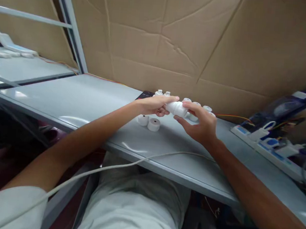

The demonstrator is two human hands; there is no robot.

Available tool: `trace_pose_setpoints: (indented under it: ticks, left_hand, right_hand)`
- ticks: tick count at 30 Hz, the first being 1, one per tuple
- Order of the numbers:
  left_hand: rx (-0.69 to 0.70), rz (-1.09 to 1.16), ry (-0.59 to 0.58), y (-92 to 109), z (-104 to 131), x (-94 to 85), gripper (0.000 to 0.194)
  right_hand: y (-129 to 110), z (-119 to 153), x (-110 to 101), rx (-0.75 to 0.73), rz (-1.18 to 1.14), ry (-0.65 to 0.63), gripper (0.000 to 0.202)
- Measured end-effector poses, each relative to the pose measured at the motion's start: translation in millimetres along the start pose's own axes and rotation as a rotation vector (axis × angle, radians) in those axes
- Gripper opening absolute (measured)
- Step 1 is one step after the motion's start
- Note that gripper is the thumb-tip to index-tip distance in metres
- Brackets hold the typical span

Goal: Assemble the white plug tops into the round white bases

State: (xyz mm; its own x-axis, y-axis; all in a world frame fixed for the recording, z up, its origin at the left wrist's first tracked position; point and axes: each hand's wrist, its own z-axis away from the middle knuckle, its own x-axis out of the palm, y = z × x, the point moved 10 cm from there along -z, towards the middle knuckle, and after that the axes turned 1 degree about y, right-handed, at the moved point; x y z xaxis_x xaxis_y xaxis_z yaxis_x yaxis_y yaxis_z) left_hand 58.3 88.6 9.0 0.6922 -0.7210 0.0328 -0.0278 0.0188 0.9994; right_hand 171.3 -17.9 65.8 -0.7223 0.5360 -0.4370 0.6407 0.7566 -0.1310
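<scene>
Above the grey table (104, 96), a white rounded plastic piece (176, 108) is held between both hands. My left hand (157, 105) is closed around its left end, thumb on top. The fingers and thumb of my right hand (200, 122) grip its right end. Below my left hand, two white round parts with dark centre holes stand side by side: one at left (142, 120), one at right (154, 124). Several more white round parts (207, 108) stand behind my hands, partly hidden. Two small white pieces (166, 93) stand behind my left hand, near a black flat item (144, 94).
A white power strip (269, 151) with plugs lies at the right. A pale cable (128, 164) crosses in front of the table edge. Cardboard (158, 41) stands behind the table, a metal post (72, 27) at left. White parts (12, 53) and a device (9, 43) lie far left.
</scene>
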Motion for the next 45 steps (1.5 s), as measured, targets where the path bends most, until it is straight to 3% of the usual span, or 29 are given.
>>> trace_pose_setpoints:
  ticks: [5,9,14,19,22,26,30,35,41,45]
  left_hand:
    - [0.174,-0.129,-0.064,16.2,7.1,2.0,0.049]
    - [0.386,-0.301,-0.006,31.7,9.7,0.7,0.052]
    - [0.529,-0.454,0.078,39.8,8.0,2.7,0.047]
    - [0.566,-0.635,0.121,42.5,11.7,9.4,0.041]
    - [0.569,-0.85,0.145,40.1,15.0,16.8,0.046]
    - [0.448,-1.052,0.082,23.4,11.9,24.4,0.066]
    - [0.356,-1.191,0.098,11.0,7.3,18.5,0.062]
    - [0.275,-1.295,0.158,2.9,1.7,7.7,0.054]
    - [0.275,-1.438,0.241,16.2,-1.5,6.1,0.044]
    - [0.259,-1.579,0.282,28.1,-19.0,0.9,0.044]
  right_hand:
    - [46.7,9.9,7.8,0.487,-0.262,0.039,0.051]
    - [72.2,26.1,26.0,0.827,-0.468,-0.001,0.059]
    - [80.3,33.4,36.5,0.977,-0.586,-0.048,0.062]
    - [83.3,35.0,37.3,0.968,-0.519,-0.097,0.061]
    - [79.1,30.0,31.4,0.848,-0.338,-0.111,0.062]
    - [65.9,19.8,25.8,0.656,-0.191,-0.106,0.061]
    - [63.7,14.0,21.9,0.607,-0.15,-0.116,0.049]
    - [66.1,-0.7,-5.9,0.55,-0.058,0.03,0.029]
    - [55.9,-10.3,-27.2,0.449,0.033,0.078,0.014]
    - [52.3,-8.6,-30.0,0.411,0.077,0.051,0.011]
